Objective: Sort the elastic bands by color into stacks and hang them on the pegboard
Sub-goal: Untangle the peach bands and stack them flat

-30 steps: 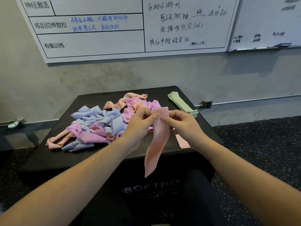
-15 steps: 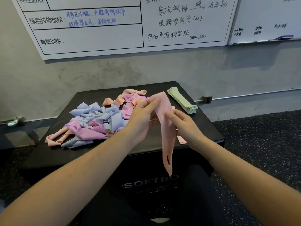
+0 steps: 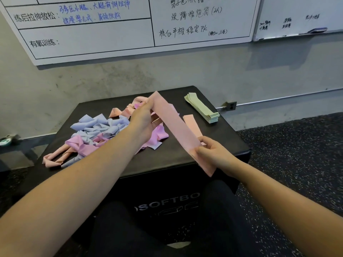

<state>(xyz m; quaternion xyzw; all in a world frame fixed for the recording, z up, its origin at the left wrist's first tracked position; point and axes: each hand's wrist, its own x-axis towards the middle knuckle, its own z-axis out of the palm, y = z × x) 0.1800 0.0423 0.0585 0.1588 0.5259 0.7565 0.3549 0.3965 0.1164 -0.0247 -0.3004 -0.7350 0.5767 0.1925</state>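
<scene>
A peach elastic band (image 3: 176,127) is held stretched flat above the black counter (image 3: 228,138), its long axis running diagonally from the far end, up by the tangled pile of bands (image 3: 96,132), down to the near right edge of the counter. The left hand (image 3: 143,120) pinches the far end; the right hand (image 3: 211,151) pinches near the low end. A second peach band (image 3: 192,125) lies flat on the counter just right of the held one, with the green stack (image 3: 202,107) beyond it.

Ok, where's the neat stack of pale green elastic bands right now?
In the head view, the neat stack of pale green elastic bands lies at the far right corner of the black padded box, just right of the flat peach band.
</scene>
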